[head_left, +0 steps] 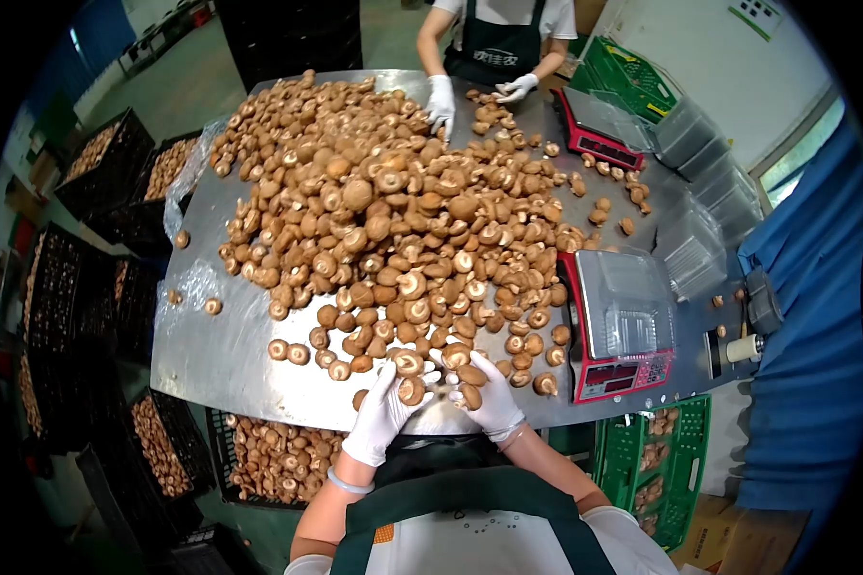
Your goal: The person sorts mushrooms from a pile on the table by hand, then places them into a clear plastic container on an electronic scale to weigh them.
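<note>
Both my hands wear white gloves at the near edge of the metal table [216, 383]. Mushrooms [409, 390] rest in the curled fingers of my left hand [384, 407]. Close beside it, my right hand [494, 398] holds more mushrooms [470, 375] against its fingers and thumb. A large heap of brown mushrooms [355, 196] spreads over the table just beyond both hands. To the right of my right hand stands a red scale [619, 376] with a clear plastic box [638, 302] on its plate.
Across the table a co-worker's gloved hands [440, 103] are at the heap, near a second red scale [599, 144]. Stacked clear boxes [690, 244] line the right side. Black crates [219, 450] of mushrooms stand left and below; a green crate [697, 460] is below right.
</note>
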{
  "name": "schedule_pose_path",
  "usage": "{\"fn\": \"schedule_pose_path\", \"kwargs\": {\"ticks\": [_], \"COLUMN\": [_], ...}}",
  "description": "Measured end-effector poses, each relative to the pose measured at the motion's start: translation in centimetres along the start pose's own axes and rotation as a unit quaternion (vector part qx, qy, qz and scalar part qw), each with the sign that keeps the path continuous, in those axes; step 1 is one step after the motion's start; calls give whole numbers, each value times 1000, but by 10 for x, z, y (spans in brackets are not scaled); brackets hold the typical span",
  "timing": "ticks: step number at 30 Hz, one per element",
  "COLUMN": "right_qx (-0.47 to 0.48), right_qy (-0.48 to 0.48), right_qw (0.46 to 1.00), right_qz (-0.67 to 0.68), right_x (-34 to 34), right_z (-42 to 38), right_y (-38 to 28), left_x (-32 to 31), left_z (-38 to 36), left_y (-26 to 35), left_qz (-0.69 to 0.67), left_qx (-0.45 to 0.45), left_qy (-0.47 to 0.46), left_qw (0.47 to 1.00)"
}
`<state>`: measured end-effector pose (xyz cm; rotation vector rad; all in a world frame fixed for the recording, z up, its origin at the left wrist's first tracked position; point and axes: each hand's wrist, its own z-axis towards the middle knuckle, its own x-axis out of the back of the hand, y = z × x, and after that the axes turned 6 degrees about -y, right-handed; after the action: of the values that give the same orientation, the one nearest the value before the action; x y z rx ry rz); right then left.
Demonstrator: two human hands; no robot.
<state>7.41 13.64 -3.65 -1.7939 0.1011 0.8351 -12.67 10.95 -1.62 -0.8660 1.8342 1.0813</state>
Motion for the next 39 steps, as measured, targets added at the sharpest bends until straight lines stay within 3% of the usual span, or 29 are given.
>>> {"fn": "schedule_pose_path", "kwargs": {"ticks": [2,3,4,6,7,8,10,11,12,13,18,20,22,23,26,30,34,36,37,38,39], "right_qx": [28,42,53,29,-7,44,62,101,108,137,210,193,186,196,227,216,280,248,255,212,200], "right_qy": [-46,4,10,67,94,70,73,125,118,130,241,254,263,249,248,240,46,-55,-108,-153,-190], "right_qw": [991,995,994,997,966,991,990,983,984,982,918,930,926,919,876,880,762,760,747,780,775], "right_qz": [121,-91,-93,27,240,106,105,88,82,17,-235,-183,-198,-236,-345,-349,-582,-598,-605,-569,-568], "right_x": [6,8,7,12,16,25,71,63,66,84,151,159,168,181,201,157,111,85,75,64,56], "right_z": [3,-3,-5,-8,-8,-18,-32,-33,-44,-50,-77,-84,-89,-90,-92,-99,-82,-70,-65,-63,-56], "right_y": [-15,-23,-38,-70,-91,-107,-120,-148,-171,-182,-222,-234,-240,-236,-235,-235,-192,-158,-143,-131,-121], "left_x": [-16,-24,-32,-58,-66,-74,-92,-101,-111,-127,-186,-204,-213,-206,-218,-194,-165,-131,-117,-102,-86], "left_z": [11,19,27,43,54,65,86,98,108,115,156,165,169,179,157,139,100,79,65,50,34], "left_y": [-8,-12,-18,-29,-37,-46,-68,-79,-92,-103,-157,-177,-196,-207,-202,-195,-170,-151,-140,-129,-118], "left_qz": [7,4,0,-7,-20,-33,-28,-33,-25,-4,128,132,253,274,367,319,141,76,108,140,145], "left_qx": [-4,6,17,28,42,57,69,79,72,75,61,65,39,-20,-78,-12,42,24,0,-22,-41], "left_qy": [-11,-23,-35,-89,-102,-113,-118,-130,-125,-131,-171,-195,-136,-187,-166,-186,-102,-85,-63,-40,-32], "left_qw": [1000,1000,999,996,994,991,990,988,989,989,975,970,957,943,912,929,984,993,992,989,988]}}
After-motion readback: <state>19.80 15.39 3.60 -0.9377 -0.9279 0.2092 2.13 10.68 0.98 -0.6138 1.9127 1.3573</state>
